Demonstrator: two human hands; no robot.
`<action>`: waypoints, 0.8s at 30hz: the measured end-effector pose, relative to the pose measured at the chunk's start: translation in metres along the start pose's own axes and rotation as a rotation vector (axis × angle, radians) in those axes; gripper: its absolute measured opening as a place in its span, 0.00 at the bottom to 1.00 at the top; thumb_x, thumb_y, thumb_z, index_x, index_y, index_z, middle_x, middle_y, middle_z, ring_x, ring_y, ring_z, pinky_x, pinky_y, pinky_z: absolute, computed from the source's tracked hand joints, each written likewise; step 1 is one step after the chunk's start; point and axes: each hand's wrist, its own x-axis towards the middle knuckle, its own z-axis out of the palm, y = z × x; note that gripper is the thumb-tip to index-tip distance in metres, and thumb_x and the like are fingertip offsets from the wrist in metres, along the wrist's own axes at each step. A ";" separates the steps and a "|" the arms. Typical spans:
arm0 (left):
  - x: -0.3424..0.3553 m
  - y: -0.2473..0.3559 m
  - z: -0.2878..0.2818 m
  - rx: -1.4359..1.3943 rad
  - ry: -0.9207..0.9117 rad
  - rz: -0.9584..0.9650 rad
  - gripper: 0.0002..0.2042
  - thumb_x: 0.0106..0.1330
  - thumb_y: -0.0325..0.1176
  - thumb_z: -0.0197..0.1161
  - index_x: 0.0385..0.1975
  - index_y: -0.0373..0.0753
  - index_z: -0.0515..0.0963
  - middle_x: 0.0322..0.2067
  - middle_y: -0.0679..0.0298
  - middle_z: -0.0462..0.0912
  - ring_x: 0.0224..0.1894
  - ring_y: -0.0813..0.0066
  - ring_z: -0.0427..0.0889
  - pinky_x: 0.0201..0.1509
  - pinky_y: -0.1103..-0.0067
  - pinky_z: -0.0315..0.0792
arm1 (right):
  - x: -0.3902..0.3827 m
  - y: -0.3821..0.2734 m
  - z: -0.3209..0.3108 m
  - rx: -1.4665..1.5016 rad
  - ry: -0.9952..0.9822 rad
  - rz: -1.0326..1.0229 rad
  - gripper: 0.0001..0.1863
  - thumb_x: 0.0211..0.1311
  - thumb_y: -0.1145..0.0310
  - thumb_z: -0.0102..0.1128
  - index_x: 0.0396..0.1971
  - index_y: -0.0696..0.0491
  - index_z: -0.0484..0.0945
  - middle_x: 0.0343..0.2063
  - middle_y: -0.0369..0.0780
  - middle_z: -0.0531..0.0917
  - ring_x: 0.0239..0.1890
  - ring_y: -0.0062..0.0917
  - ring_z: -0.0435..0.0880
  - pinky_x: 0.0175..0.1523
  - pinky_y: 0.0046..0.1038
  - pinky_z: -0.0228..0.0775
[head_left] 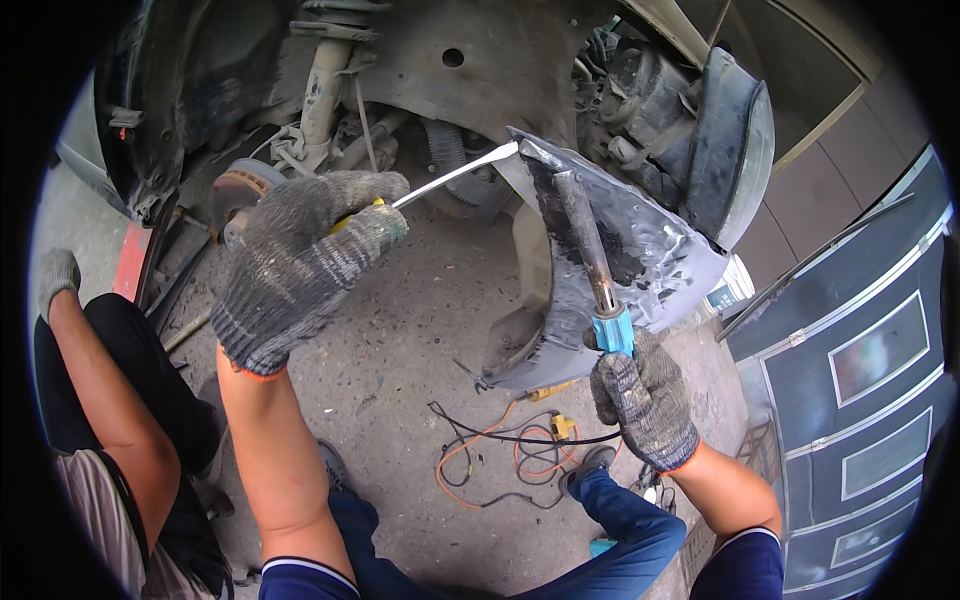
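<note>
My left hand, in a grey knit glove, is closed around the yellow handle of a flat-bladed screwdriver. Its bright blade reaches the upper corner of a scuffed grey car body panel. Also gloved, my right hand grips the blue handle of a hot-air gun. The gun's long metal barrel points up across the panel's dark, marked face, its end near the upper edge. Whether the barrel touches the panel I cannot tell. A black cable trails from my right hand.
Behind the panel is an open wheel well with a strut and a brake disc. Orange and black cords lie on the concrete floor. A person is close on my left. Dark blue panelled doors stand at right.
</note>
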 end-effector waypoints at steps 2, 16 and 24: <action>0.001 0.003 -0.001 -0.017 -0.014 -0.026 0.15 0.60 0.31 0.71 0.47 0.36 0.83 0.33 0.59 0.86 0.33 0.74 0.83 0.39 0.78 0.76 | 0.004 0.001 -0.002 -0.047 0.006 0.007 0.21 0.74 0.55 0.52 0.54 0.57 0.71 0.22 0.32 0.73 0.21 0.14 0.69 0.25 0.19 0.61; 0.001 0.003 0.000 -0.054 -0.006 -0.090 0.14 0.59 0.31 0.71 0.46 0.38 0.84 0.32 0.61 0.85 0.31 0.77 0.83 0.38 0.79 0.76 | -0.002 -0.018 0.004 0.117 0.006 0.088 0.23 0.73 0.55 0.53 0.55 0.59 0.71 0.20 0.34 0.73 0.19 0.17 0.71 0.24 0.21 0.65; 0.000 0.001 0.003 -0.028 0.044 -0.030 0.15 0.58 0.31 0.72 0.46 0.38 0.85 0.34 0.60 0.86 0.32 0.75 0.84 0.40 0.79 0.77 | -0.008 -0.013 0.008 0.244 -0.015 0.131 0.23 0.73 0.54 0.55 0.55 0.58 0.71 0.21 0.33 0.73 0.20 0.15 0.70 0.25 0.20 0.63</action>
